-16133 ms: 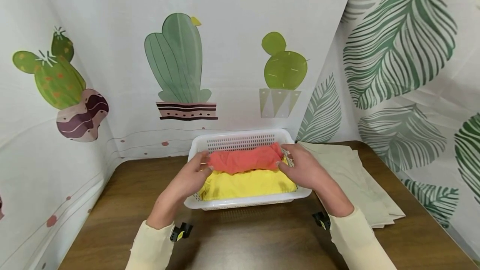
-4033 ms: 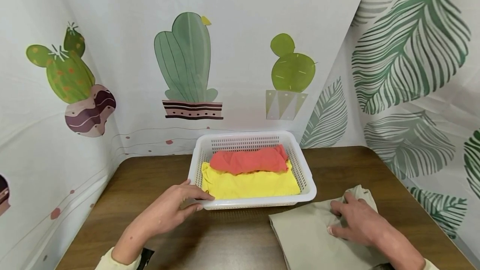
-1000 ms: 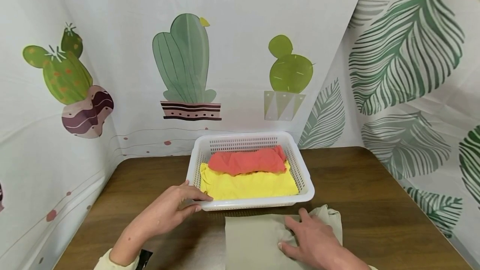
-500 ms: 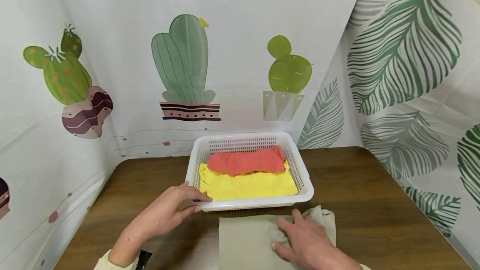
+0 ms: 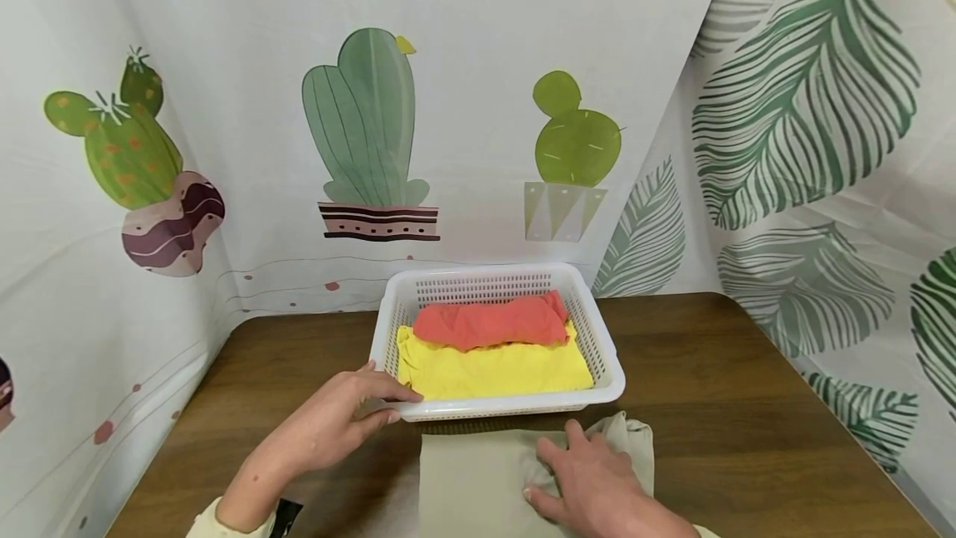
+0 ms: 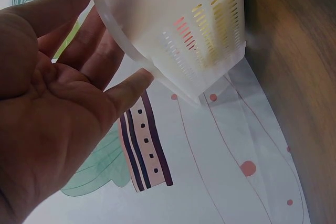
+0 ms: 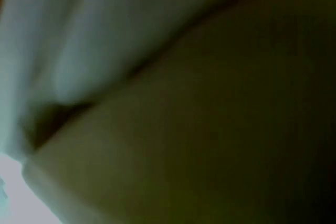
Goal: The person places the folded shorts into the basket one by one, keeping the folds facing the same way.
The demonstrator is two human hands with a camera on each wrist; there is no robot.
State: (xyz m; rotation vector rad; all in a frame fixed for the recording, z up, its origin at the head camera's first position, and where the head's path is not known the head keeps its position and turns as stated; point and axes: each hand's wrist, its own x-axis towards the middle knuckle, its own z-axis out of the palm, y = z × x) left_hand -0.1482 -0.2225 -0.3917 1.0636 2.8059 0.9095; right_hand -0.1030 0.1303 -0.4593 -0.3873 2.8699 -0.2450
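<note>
My left hand (image 5: 329, 426) holds the front left corner of the white plastic basket (image 5: 616, 376), thumb below the rim and fingers over it. In the left wrist view, the basket's slotted end wall (image 6: 157, 40) shows beside the fingertips. Inside lie a rolled red cloth (image 5: 489, 322) at the back and a folded yellow cloth (image 5: 496, 370) at the front. Before the basket, my right hand (image 5: 590, 480) presses with spread fingers on a folded beige cloth (image 5: 470, 480), wrinkled under the fingers and bunched at its right end. The right wrist view is dark and blurred.
The brown wooden table (image 5: 717, 405) reaches left and right of the basket. Behind it hangs a white curtain (image 5: 478, 106) printed with cacti, with a leaf-print curtain (image 5: 807, 148) at the right.
Both hands have left the red cloth. The beige cloth has come from the right to the basket's front, sliding left under my right hand. My left hand stays at the basket's corner lately.
</note>
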